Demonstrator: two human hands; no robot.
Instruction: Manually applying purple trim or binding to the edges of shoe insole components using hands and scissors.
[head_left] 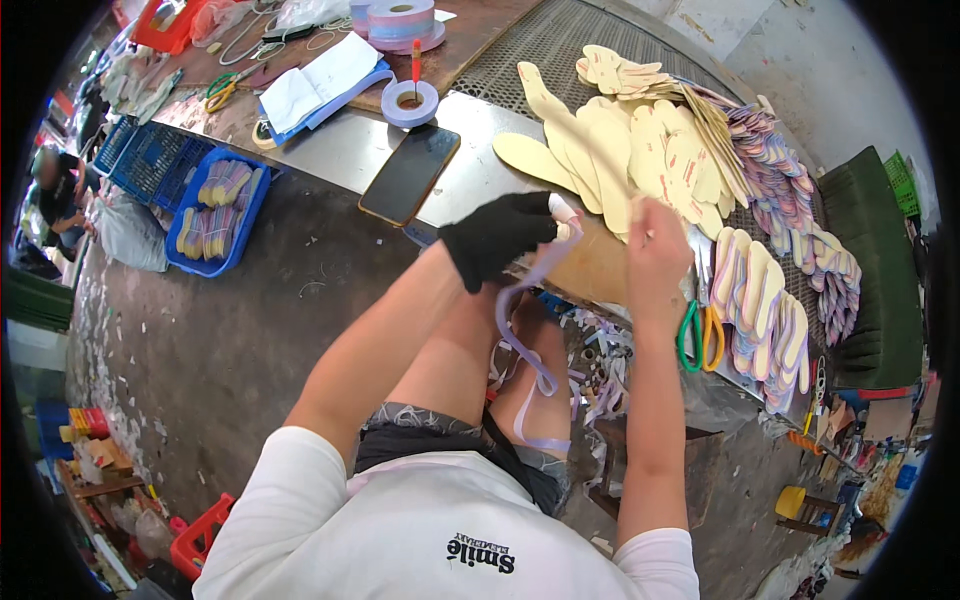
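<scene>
Lavender tape (537,272) hangs from the left hand (505,238), its upper end pinched between fingers with white wrapping at the tips; from there it drops in a loose loop between the person's thighs, near the edge of the table (470,187). A black glove covers most of that hand. The bare right hand (658,250) is raised just beside it, fingers curled closely together; a blurred cream shape reaches up from them across the pile, and I cannot tell whether they grip it. Pale cream insoles (680,150) lie heaped beyond the hands, with lavender-edged insoles (762,300) stacked in overlapping rows to the right. Scissors (704,308) with one green and one orange handle lie between the right forearm and those rows. A dark-screened phone (411,175) rests left of the heap, near a tape roll (410,118) with a red pen (416,62) standing in its hole.
</scene>
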